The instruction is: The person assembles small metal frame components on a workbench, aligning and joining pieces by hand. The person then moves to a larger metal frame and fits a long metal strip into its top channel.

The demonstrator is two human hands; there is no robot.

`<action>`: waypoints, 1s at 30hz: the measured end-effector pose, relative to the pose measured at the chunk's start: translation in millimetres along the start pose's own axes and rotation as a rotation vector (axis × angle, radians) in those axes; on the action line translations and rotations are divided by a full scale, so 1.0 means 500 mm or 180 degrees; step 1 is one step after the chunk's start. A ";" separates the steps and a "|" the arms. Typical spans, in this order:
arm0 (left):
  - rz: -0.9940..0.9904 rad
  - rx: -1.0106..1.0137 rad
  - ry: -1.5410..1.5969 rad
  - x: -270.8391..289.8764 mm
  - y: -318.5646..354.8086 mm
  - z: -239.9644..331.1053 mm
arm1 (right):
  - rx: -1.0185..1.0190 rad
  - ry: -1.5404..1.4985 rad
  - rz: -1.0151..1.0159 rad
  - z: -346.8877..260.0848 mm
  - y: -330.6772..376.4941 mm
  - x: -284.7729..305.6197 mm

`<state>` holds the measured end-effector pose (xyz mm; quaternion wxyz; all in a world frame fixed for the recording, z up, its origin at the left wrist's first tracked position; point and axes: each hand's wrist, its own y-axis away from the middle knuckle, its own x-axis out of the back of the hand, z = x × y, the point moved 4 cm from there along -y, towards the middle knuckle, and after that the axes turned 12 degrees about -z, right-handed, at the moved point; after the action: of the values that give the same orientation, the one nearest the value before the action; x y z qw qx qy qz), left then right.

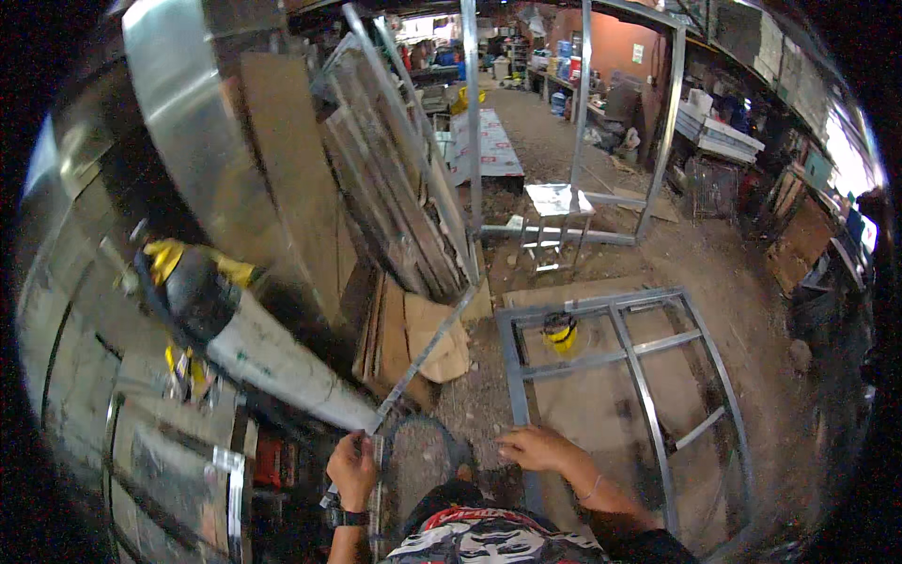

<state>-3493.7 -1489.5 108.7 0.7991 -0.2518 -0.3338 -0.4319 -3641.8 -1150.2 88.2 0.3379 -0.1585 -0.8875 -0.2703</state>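
Observation:
At the bottom centre my left hand (352, 470) is closed round the near end of a long, thin, pale metal bar (423, 359). The bar slants away to the right, and its far end reaches the foot of some leaning planks. My right hand (534, 447) is held out over the floor beside a metal frame, its fingers loosely bent and apart, with nothing visible in them. That frame (641, 418) of grey square tubing with crossbars lies flat at the right, over brown board. A yellow and black object (561, 333), its kind unclear, sits inside the frame's far left section.
A grey gas cylinder (282, 362) with a dark top leans at my left. Wooden planks (395, 179) and sheet metal (178, 103) lean behind it. Ahead stand a small metal stool (557, 199) and an upright metal frame (665, 132). Cluttered benches line the right.

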 end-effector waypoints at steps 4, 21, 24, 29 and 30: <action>-0.0080 -0.0248 -0.0269 -0.084 -0.322 0.044 | -0.0809 0.0297 0.0343 0.211 -0.101 0.076; 0.0993 -0.1644 -0.0885 -0.223 -1.433 0.498 | 0.0237 0.0299 0.2469 0.436 -0.705 1.118; 0.1301 -0.1603 -0.1110 -0.221 -1.557 0.564 | 0.0539 0.0855 0.2983 0.387 -0.838 1.384; 0.1903 -0.1799 -0.1595 -0.182 -1.731 0.650 | 0.1430 0.0492 0.3342 0.322 -1.058 1.650; 0.1914 -0.1750 -0.1593 -0.177 -1.765 0.662 | 0.1583 0.0379 0.3436 0.317 -1.096 1.684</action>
<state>-4391.8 -1655.8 358.2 0.6874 -0.6356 -0.3017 -0.1800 -4585.3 -1414.4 362.1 0.5037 -0.4878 -0.6977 0.1471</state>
